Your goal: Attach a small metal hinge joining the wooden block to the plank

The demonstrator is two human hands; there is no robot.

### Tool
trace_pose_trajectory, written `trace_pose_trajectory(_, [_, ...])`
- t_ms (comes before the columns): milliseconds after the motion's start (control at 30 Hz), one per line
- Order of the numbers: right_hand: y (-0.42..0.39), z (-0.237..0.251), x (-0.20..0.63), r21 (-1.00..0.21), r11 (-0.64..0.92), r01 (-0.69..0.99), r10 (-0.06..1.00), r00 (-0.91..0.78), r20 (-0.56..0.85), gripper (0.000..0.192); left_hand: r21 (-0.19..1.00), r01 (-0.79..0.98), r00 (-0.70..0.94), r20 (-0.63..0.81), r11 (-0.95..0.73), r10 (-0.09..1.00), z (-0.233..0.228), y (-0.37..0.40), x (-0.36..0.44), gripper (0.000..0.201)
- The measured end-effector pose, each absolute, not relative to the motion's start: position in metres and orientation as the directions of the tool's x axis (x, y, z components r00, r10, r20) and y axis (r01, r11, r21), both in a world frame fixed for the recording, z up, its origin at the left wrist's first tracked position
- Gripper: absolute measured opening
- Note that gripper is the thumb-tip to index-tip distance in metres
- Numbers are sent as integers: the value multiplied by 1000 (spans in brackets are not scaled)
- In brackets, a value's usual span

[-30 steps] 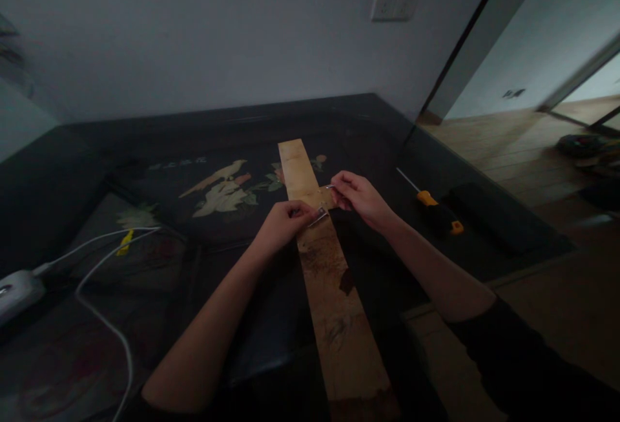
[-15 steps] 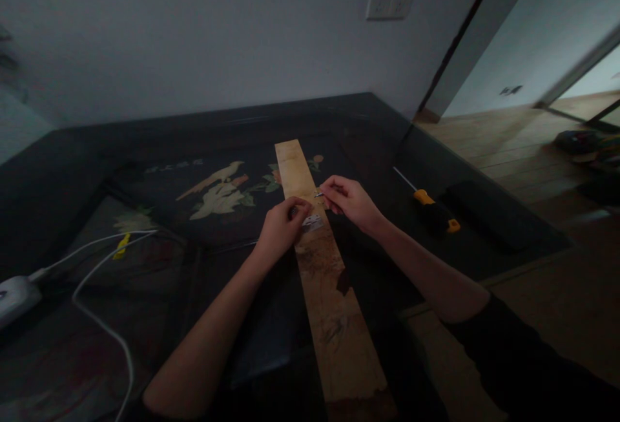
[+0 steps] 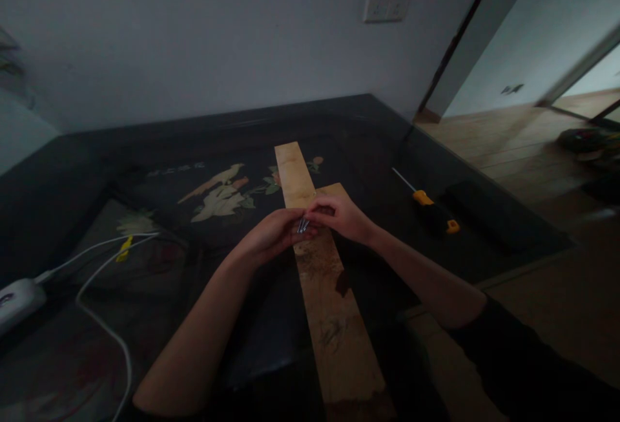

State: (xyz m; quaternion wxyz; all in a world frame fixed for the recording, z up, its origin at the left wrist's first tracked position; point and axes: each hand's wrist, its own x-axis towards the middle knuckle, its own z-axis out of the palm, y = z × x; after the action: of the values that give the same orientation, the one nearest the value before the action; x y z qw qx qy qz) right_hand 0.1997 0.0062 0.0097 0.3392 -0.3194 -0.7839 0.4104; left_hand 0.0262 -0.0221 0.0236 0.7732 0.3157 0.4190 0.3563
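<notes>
Both my hands meet above a long wooden board (image 3: 334,318) lying lengthwise on the dark table. My left hand (image 3: 274,234) is cupped, its fingers closed around a few thin, shiny screws (image 3: 303,224). The thumb and forefinger of my right hand (image 3: 339,212) are pinched at the same spot, against a screw; its tip is too small to make out. Behind my right hand a short wooden piece (image 3: 334,188) juts out at the board's right side. My hands cover the middle of the board there.
To the right lies a yellow-and-black screwdriver (image 3: 426,205), beside a dark case (image 3: 484,215). A white power strip (image 3: 22,302) with a white cable (image 3: 104,325) is at the left. The table (image 3: 387,131) stands against a wall with sockets (image 3: 387,4).
My right hand has moved left and down to my left hand. My left hand has turned palm upward, showing screws in it. The metal plate on the board is now hidden.
</notes>
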Motion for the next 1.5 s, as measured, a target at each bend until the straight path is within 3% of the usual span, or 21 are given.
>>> trace_pose_trajectory(133, [6, 11, 202, -810, 505, 297, 775, -568, 275, 17, 813, -271, 408, -388, 516, 826, 22, -23, 25, 21])
trace_pose_trajectory(367, [6, 17, 203, -858, 446, 255, 814, -513, 271, 21, 853, -246, 364, -358, 460, 860, 21, -21, 23, 15])
trace_pose_trajectory(533, [9, 17, 207, -808, 470, 354, 831, -487, 270, 18, 889, -268, 298, -290, 371, 910, 23, -19, 17, 13])
trace_pose_trajectory(633, [10, 13, 208, -709, 533, 461, 800, -547, 246, 12, 936, -159, 190, -283, 314, 940, 25, -19, 0, 15])
trace_pose_trajectory(733, [9, 6, 208, -572, 592, 567, 783, -574, 242, 16, 968, 83, 35, -241, 238, 970, 22, -18, -35, 17])
trace_pose_trajectory(833, [7, 1, 206, -496, 616, 612, 772, -594, 227, 17, 867, 460, -187, -116, 191, 976, 10, -15, -79, 22])
trace_pose_trajectory(933, [6, -3, 206, -504, 595, 626, 788, -577, 213, 13, 554, 812, -287, 106, 183, 952, -7, -9, -115, 27])
trace_pose_trajectory(1200, [13, -9, 211, -658, 455, 600, 849, -516, 117, 16, 372, 921, -213, 225, 118, 951, -36, -2, -131, 28])
trace_pose_trajectory(1400, [19, -6, 213, -845, 211, 491, 878, -475, -57, 19, 301, 949, -174, 252, 94, 952, -37, -7, -130, 33])
trace_pose_trajectory(1500, [22, -2, 213, -904, 102, 415, 869, -479, -122, 19, 325, 940, -190, 233, 108, 954, -34, -10, -129, 31])
